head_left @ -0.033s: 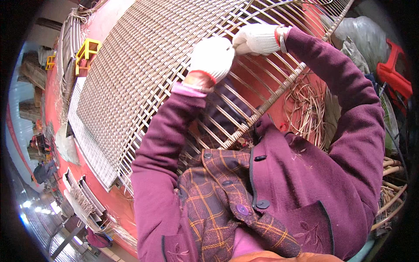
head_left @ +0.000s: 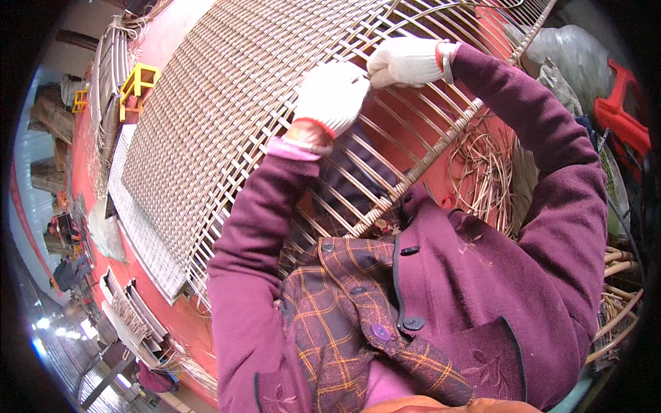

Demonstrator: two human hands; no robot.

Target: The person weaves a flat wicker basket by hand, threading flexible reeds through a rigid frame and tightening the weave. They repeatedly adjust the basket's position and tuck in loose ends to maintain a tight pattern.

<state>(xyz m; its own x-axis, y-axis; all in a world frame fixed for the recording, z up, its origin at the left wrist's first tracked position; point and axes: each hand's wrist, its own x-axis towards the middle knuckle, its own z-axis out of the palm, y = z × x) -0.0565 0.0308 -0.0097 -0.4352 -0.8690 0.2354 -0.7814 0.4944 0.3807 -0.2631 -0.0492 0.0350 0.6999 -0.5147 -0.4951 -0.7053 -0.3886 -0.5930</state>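
Observation:
My left hand [head_left: 332,98], in a white knit glove with a red-edged cuff, is closed at the border between the woven part and the bare rods of a wicker panel [head_left: 227,82]. Close against it, my right hand [head_left: 405,62], gloved the same way, is closed with its fingertips pinched together. Whatever the fingers grip is hidden by the gloves. The panel is woven in grey-brown strands; bare parallel rods [head_left: 406,117] run from the weave to a wrapped edge bar [head_left: 441,146] on my side. A thin loose strand [head_left: 447,8] curves over the rods beyond my right hand.
A heap of loose strands [head_left: 482,168] lies on the red floor right of the panel. Further right are a red plastic stool [head_left: 623,103] and clear plastic bags [head_left: 568,58]. At left stand a yellow frame [head_left: 140,86] and a pale woven panel [head_left: 148,237].
My left hand has shifted slightly down and to the left, its wrist lower along the weave. My right hand stays nearly in place.

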